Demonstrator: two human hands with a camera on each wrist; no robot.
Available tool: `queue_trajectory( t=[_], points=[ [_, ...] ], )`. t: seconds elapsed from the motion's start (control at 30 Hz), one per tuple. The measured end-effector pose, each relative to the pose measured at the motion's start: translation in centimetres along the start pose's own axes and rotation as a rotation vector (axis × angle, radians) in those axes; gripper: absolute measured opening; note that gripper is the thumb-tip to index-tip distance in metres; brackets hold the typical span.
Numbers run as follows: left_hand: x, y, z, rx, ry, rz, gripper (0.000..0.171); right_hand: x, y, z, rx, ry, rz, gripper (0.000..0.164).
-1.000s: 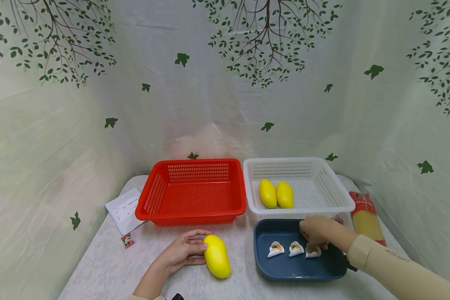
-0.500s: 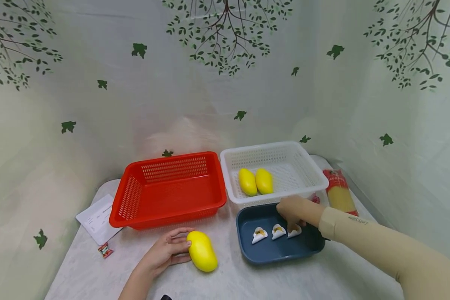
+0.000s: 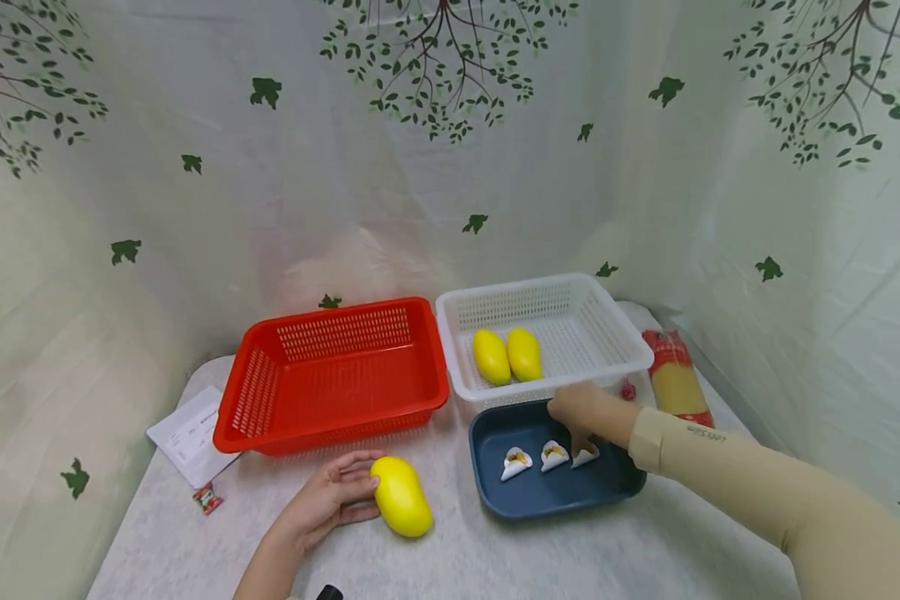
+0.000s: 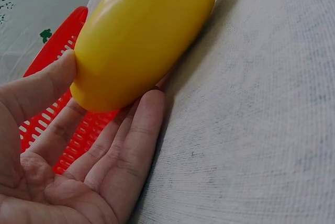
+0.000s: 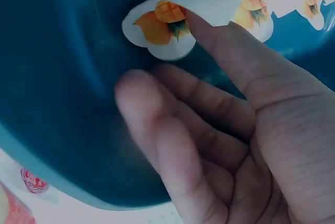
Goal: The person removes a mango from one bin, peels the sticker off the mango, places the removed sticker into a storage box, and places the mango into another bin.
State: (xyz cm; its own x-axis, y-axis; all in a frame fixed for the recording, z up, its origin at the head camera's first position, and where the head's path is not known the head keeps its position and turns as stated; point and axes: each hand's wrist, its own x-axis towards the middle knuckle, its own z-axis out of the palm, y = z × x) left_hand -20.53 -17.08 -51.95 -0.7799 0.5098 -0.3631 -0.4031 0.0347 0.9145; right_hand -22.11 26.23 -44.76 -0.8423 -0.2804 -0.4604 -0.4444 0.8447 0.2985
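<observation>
A yellow mango [image 3: 403, 497] lies on the table near the front, gripped at its near end by my left hand [image 3: 341, 496]. In the left wrist view the thumb [image 4: 65, 69] presses one side and the fingers lie under the other. My right hand [image 3: 581, 408] reaches into a dark blue tray [image 3: 547, 496]. Inside stand three curled white stickers with mango pictures, including a left one [image 3: 516, 463] and a middle one [image 3: 553, 455]. Seen from the right wrist, the thumb [image 5: 225, 51] touches the curl of the rightmost sticker [image 5: 157, 30], while the other fingers are loosely bent below it.
Behind the tray, a white basket [image 3: 562, 383] holds two mangoes [image 3: 506, 356]. A red basket [image 3: 330, 446] stands beside it. Printed paper [image 3: 187, 437] and a small red packet [image 3: 207, 498] lie at left. A red-and-yellow bag [image 3: 678, 383] lies at right.
The head view has turned right, so everything appears shifted left and slightly up. Both hands keep their places at the mango and the sticker.
</observation>
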Motion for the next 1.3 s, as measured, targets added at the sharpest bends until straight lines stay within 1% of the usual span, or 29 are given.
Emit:
queue_trajectory(
  t=[0.07, 0.1, 0.27, 0.37, 0.5, 0.57, 0.67, 0.83, 0.93, 1.1, 1.2, 1.3],
  points=[
    [-0.1, -0.1, 0.0, 0.003, 0.005, -0.009, 0.061, -0.2, -0.4, 0.1, -0.03, 0.026, 0.01, 0.055],
    [-0.2, -0.1, 0.1, 0.005, 0.005, -0.013, 0.061, -0.3, -0.6, 0.2, -0.025, 0.026, 0.023, 0.054],
    [-0.1, -0.1, 0.2, 0.019, -0.005, -0.013, 0.062, -1.6, -1.3, 0.1, 0.112, 0.028, 0.08, 0.045],
    [-0.1, 0.1, 0.3, 0.025, -0.022, -0.003, 0.062, -2.4, -1.5, -0.6, 0.22, -0.007, 0.12, 0.04],
    [-0.3, 0.6, 0.6, 0.042, -0.053, 0.024, 0.061, -3.3, -1.4, -1.9, 0.361, -0.11, 0.176, 0.039],
    [-0.6, 1.0, 0.7, 0.058, -0.065, 0.036, 0.062, -3.8, -1.1, -2.7, 0.429, -0.139, 0.186, 0.04],
    [-0.9, 1.5, 1.0, 0.074, -0.082, 0.046, 0.061, -4.7, -0.2, -3.8, 0.52, -0.149, 0.169, 0.039],
    [-1.3, 2.4, 1.5, 0.071, -0.104, 0.042, 0.053, -6.3, 2.0, -5.6, 0.685, -0.114, 0.116, 0.034],
    [-1.6, 2.6, 1.6, 0.046, -0.122, 0.049, 0.049, -6.9, 3.7, -6.2, 0.769, -0.064, 0.068, 0.031],
    [-2.0, 2.8, 1.5, 0.02, -0.149, 0.06, 0.047, -7.1, 6.9, -6.5, 0.832, 0.037, -0.005, 0.031],
    [-2.2, 2.9, 1.5, 0.041, -0.146, 0.067, 0.05, -7.0, 8.7, -6.4, 0.841, 0.101, -0.029, 0.033],
    [-2.4, 3.1, 1.5, 0.08, -0.126, 0.07, 0.058, -6.9, 10.3, -6.0, 0.844, 0.175, -0.043, 0.034]
  ],
)
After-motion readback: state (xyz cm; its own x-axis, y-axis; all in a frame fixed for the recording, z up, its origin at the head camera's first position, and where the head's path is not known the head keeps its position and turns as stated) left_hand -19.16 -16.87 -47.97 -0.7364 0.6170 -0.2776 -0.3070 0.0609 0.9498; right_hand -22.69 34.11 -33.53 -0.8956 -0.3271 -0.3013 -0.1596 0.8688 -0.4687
